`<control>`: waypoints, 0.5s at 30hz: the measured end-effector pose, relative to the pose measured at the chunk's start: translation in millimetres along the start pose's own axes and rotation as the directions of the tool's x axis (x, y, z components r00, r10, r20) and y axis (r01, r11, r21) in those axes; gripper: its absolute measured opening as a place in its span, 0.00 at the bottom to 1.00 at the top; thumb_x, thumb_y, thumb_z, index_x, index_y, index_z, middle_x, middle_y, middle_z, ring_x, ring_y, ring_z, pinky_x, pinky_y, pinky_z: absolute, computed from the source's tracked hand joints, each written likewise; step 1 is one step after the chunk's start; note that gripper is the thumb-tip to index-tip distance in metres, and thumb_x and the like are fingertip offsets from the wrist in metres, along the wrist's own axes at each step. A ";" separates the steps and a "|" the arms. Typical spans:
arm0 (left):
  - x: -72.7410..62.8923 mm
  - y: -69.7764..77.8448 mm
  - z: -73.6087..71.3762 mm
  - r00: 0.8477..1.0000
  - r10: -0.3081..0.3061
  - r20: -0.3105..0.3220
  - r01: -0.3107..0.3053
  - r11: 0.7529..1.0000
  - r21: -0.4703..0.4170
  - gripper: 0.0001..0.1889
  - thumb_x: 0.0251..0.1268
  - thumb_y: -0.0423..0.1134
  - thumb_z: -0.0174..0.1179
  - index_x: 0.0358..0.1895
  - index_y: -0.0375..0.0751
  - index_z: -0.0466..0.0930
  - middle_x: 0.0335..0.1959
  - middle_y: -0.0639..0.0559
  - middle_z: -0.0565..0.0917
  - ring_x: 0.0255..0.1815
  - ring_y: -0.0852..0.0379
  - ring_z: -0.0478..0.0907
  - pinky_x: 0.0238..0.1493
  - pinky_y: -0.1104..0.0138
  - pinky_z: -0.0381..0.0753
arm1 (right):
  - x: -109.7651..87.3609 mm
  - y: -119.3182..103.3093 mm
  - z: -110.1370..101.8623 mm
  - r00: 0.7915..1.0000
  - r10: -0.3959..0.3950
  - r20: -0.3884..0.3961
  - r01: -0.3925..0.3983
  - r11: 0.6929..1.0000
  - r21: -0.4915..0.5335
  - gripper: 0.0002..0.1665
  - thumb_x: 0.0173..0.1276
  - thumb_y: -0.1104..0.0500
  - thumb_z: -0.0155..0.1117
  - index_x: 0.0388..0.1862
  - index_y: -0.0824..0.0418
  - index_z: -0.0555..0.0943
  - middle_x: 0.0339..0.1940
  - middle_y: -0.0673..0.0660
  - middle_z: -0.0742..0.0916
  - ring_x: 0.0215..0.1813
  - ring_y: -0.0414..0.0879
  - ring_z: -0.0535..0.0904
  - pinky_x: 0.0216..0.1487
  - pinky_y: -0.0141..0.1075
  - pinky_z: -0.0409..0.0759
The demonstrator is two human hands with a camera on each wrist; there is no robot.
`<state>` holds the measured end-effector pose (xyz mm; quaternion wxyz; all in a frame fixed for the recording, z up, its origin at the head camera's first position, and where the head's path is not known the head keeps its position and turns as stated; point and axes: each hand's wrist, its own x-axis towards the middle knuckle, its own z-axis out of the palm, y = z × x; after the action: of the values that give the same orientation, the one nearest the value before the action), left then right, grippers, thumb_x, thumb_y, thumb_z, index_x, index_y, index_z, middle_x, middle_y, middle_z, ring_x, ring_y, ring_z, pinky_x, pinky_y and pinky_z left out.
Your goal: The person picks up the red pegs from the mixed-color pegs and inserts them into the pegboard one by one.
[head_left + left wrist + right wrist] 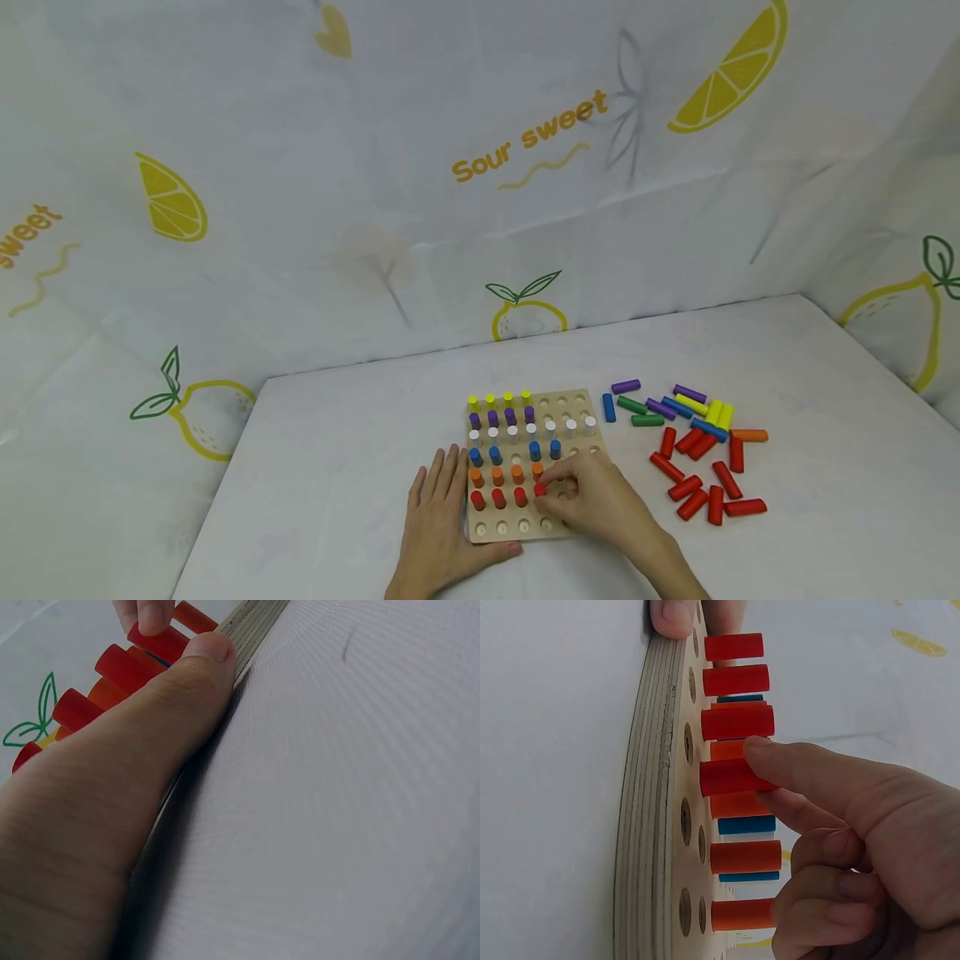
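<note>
A light wooden pegboard lies on the table with coloured pegs upright in rows: yellow at the back, then purple, white, blue, orange and red. My right hand pinches a red peg between thumb and index finger. That peg stands in the board at the right end of the red row. The other right fingers are curled in. My left hand lies along the board's left side, fingers straight, its thumb against the front edge. The blue row has a gap at its third hole.
Right of the board lie many loose pegs. Red ones are nearest, with yellow, blue, green, purple and an orange peg behind or beside them. A lemon-print cloth hangs behind the table.
</note>
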<state>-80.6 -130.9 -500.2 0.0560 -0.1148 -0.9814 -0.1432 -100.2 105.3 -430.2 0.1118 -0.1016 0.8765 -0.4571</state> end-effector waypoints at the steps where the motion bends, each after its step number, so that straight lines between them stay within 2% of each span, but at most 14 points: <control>1: 0.0 0.0 0.0 1.000 0.001 0.000 -0.001 1.000 0.000 0.72 0.34 0.90 0.57 0.81 0.44 0.57 0.82 0.46 0.63 0.84 0.43 0.57 0.82 0.44 0.58 | -0.1 -0.3 0.5 1.000 0.008 -0.001 -0.008 1.000 -0.002 0.07 0.56 0.58 0.81 0.33 0.58 0.92 0.17 0.46 0.81 0.18 0.36 0.69 0.16 0.23 0.60; 15: 0.1 0.3 0.6 1.000 0.002 -0.004 -0.002 1.000 0.012 0.72 0.33 0.91 0.56 0.82 0.45 0.56 0.82 0.46 0.63 0.84 0.43 0.57 0.81 0.44 0.58 | -2.2 -2.4 0.6 0.999 0.041 -0.013 -0.041 0.999 -0.017 0.08 0.54 0.57 0.82 0.31 0.58 0.92 0.13 0.47 0.79 0.17 0.39 0.69 0.15 0.24 0.60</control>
<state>-80.7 -130.4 -500.7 0.0587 -0.1150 -0.9821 -0.1373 -97.6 104.1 -428.3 0.1149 -0.0818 0.8830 -0.4476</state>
